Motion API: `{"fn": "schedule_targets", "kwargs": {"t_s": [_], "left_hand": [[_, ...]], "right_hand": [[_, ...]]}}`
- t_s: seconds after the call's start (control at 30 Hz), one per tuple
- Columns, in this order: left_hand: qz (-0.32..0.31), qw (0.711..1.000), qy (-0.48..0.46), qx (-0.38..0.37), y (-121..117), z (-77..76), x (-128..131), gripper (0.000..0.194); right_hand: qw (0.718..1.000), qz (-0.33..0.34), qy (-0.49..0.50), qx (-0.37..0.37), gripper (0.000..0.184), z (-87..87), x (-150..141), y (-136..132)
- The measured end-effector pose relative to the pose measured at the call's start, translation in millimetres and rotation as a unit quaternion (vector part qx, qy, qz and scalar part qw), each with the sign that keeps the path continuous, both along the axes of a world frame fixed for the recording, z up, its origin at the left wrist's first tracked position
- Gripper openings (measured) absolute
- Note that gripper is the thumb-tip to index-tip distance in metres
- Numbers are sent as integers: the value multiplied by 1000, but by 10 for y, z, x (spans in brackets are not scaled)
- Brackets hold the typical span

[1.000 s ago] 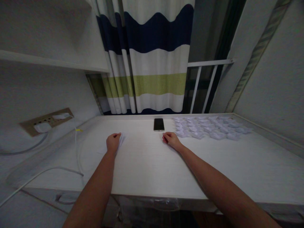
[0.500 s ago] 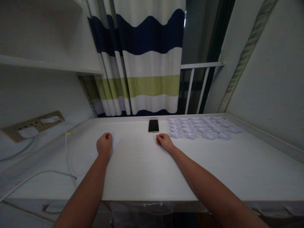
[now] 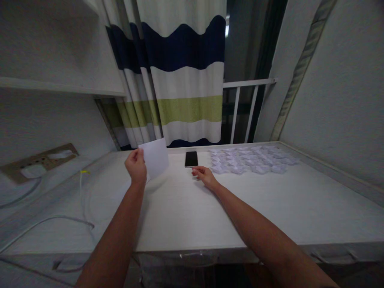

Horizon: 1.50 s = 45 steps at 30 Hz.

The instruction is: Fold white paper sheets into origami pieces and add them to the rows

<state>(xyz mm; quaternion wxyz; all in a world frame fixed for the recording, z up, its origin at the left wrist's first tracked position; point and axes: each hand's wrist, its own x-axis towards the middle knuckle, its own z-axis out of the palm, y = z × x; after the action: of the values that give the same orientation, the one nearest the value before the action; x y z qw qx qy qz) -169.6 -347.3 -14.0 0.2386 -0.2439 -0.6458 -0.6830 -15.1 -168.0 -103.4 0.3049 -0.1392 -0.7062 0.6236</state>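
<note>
My left hand is closed on the left edge of a white sheet of paper, which stands up off the desk in front of the curtain. Faint paper edges show on the desk beside the left wrist, partly hidden by the arm. My right hand rests low over the desk with its fingers loosely curled and a little apart, nothing in them. Just beyond its fingertips lies a dark phone. Right of the phone, several folded white paper pieces lie in rows.
The white desk runs back to a striped curtain and a white railing. On the left are a wall socket strip with plugs and a white cable crossing the desk. A shelf overhangs the left side.
My left hand has lifted the sheet of paper off the desk and turned it upright. My right hand's fingers have loosened apart. The view has shifted to the right.
</note>
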Motion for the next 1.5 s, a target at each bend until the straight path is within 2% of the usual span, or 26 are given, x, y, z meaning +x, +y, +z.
{"fn": "schedule_targets", "kwargs": {"t_s": [0.1, 0.23, 0.3, 0.37, 0.43, 0.53, 0.63, 0.83, 0.97, 1.1, 1.23, 1.37, 1.5], "left_hand": [[-112, 993, -25, -9, 348, -42, 206, 24], [-210, 977, -46, -14, 651, -173, 447, 26], [-232, 970, -67, -3, 704, -243, 490, 29], [-264, 959, -103, 3, 703, -316, 486, 34], [-314, 935, -163, -5, 669, -392, 462, 44], [-390, 892, -217, -74, 614, -495, 429, 51], [-408, 878, -224, -114, 598, -562, 413, 45], [-404, 885, -202, -110, 626, -610, 369, 36], [-413, 876, -223, -107, 609, -622, 363, 38], [-454, 854, -234, -100, 586, -631, 371, 43], [-462, 848, -243, -87, 589, -638, 376, 45], [-468, 846, -244, -77, 594, -629, 386, 37], [-475, 845, -227, -96, 584, -615, 392, 24]], "right_hand": [[998, 32, 45, -9, 39, 149, 61, -16], [997, 51, 64, -14, 47, 285, 157, 17], [996, 86, 17, -28, 38, 313, 199, 58], [996, 76, -23, -32, 28, 326, 228, 110], [998, 49, -31, -39, 21, 330, 244, 159], [998, 33, -26, -43, 19, 319, 255, 208], [998, 42, -27, -33, 17, 298, 264, 225], [996, 60, -41, -46, 19, 292, 267, 244], [996, 63, -27, -58, 22, 299, 276, 246], [995, 66, -23, -70, 23, 283, 295, 239], [992, 66, -28, -107, 23, 275, 300, 253], [987, 74, -17, -140, 20, 290, 295, 260], [990, 64, -5, -124, 16, 313, 294, 219]]}}
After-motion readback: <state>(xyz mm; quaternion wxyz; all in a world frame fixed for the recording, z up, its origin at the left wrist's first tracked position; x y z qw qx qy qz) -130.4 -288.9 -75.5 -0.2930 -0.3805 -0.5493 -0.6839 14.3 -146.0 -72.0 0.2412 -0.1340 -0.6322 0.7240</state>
